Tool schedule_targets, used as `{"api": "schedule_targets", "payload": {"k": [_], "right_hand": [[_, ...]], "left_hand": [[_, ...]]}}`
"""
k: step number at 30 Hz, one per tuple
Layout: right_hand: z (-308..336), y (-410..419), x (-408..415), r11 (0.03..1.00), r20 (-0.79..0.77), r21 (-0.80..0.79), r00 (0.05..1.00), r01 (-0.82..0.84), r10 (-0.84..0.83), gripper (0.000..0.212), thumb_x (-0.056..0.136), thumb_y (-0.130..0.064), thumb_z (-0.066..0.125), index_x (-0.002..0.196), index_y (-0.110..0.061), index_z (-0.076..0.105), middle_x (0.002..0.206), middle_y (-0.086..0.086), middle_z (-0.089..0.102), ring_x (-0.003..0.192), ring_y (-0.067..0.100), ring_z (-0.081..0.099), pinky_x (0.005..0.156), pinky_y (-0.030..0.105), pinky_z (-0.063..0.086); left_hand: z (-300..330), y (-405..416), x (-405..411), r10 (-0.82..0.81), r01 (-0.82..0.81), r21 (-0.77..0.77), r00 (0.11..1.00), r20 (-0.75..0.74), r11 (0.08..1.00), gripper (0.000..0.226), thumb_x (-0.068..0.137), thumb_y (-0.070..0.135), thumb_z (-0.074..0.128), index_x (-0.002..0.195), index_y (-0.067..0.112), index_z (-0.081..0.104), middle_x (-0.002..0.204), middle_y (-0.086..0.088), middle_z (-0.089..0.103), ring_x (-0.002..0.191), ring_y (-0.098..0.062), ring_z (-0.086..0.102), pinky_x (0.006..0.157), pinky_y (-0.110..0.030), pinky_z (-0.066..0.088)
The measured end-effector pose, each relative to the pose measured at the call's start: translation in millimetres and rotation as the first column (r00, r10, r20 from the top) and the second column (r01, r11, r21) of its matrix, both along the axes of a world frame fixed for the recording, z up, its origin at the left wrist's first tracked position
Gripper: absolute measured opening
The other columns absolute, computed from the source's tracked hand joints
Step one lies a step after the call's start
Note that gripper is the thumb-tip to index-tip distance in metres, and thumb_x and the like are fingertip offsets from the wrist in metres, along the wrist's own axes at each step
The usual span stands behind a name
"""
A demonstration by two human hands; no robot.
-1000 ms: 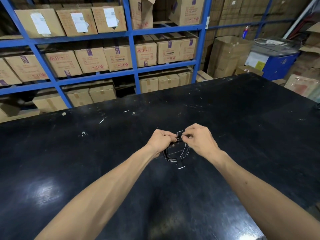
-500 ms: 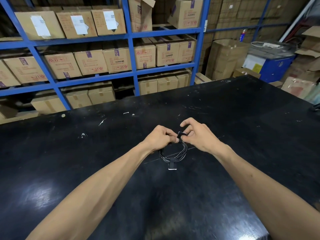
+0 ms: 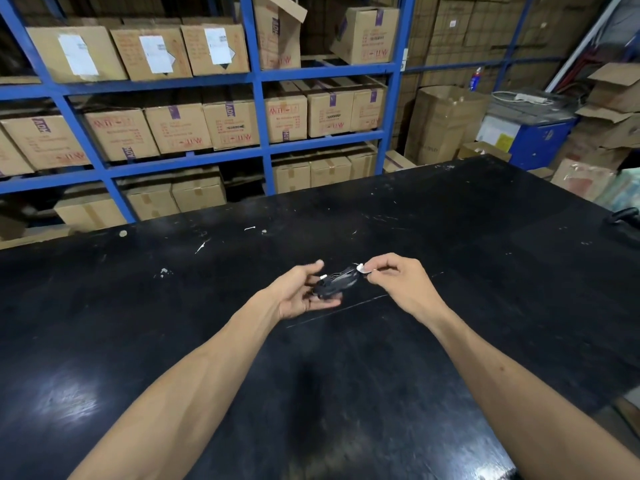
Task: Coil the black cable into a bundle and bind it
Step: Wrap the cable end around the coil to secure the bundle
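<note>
several cardboard boxes (image 3: 176,131) read "adk" on purple tape.

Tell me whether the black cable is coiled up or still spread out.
Coiled: the black cable sits as a compact bundle in the open left hand, while the right hand pinches its white-tipped end.

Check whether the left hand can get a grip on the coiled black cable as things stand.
Probably yes. The left hand lies open, palm up, right under the coiled black cable, which seems to rest against its fingers. The right hand pinches only the white tab at the far end, leaving the coil free.
</note>
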State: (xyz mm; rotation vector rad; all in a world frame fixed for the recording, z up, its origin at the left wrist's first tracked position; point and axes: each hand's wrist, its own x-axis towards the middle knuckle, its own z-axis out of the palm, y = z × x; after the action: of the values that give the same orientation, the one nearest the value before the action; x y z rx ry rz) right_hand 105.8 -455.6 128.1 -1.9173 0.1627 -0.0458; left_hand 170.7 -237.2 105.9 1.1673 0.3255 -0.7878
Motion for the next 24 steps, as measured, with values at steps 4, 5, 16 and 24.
{"api": "schedule_targets", "payload": {"k": [4,5,16,24], "right_hand": [[-26.3,-2.8,-11.1,0.959,-0.091,0.275,0.995,0.062,-0.039,0.02,0.073,-0.02,0.077,0.091,-0.011,0.081,0.102,0.009,0.08,0.102,0.025,0.075,0.099,0.037,0.056],[-35.8,-4.8,-13.6,0.949,-0.126,0.302,0.99,0.093,-0.057,0.018,0.078,-0.012,0.079,0.095,-0.007,0.078,0.105,0.016,0.078,0.1,0.027,0.075,0.097,0.037,0.057],[-134.4,-47.1,20.1,0.961,-0.456,0.15,0.879,0.232,-0.141,0.03,0.077,0.02,0.073,0.088,-0.007,0.071,0.094,0.02,0.076,0.086,0.033,0.077,0.085,0.04,0.063],[-189.5,-64.2,64.8,0.992,-0.461,-0.114,0.881,0.062,-0.108,0.024,0.075,0.004,0.083,0.078,-0.02,0.078,0.086,0.01,0.079,0.085,0.026,0.077,0.078,0.029,0.062]], "left_hand": [[-17.6,-16.8,-7.8,0.148,-0.156,0.025,0.97,0.193,0.987,0.024,0.091,-0.003,0.063,0.115,0.001,0.061,0.093,-0.016,0.067,0.073,-0.025,0.069,0.069,-0.034,0.062],[-23.0,-18.2,-9.3,0.167,-0.179,0.038,0.963,0.21,0.983,0.031,0.087,-0.006,0.066,0.117,0.0,0.059,0.095,-0.017,0.068,0.078,-0.028,0.07,0.078,-0.037,0.062],[-93.4,-48.3,-9.6,-0.06,-0.035,0.504,0.983,0.172,0.863,0.026,0.075,-0.009,0.078,0.095,0.0,0.066,0.08,-0.016,0.072,0.068,-0.02,0.072,0.063,-0.031,0.063],[-154.9,-79.1,18.8,0.057,-0.109,0.686,0.993,0.099,0.72,0.023,0.08,-0.013,0.065,0.077,0.009,0.072,0.084,-0.014,0.071,0.075,-0.026,0.071,0.068,-0.04,0.064]]}}
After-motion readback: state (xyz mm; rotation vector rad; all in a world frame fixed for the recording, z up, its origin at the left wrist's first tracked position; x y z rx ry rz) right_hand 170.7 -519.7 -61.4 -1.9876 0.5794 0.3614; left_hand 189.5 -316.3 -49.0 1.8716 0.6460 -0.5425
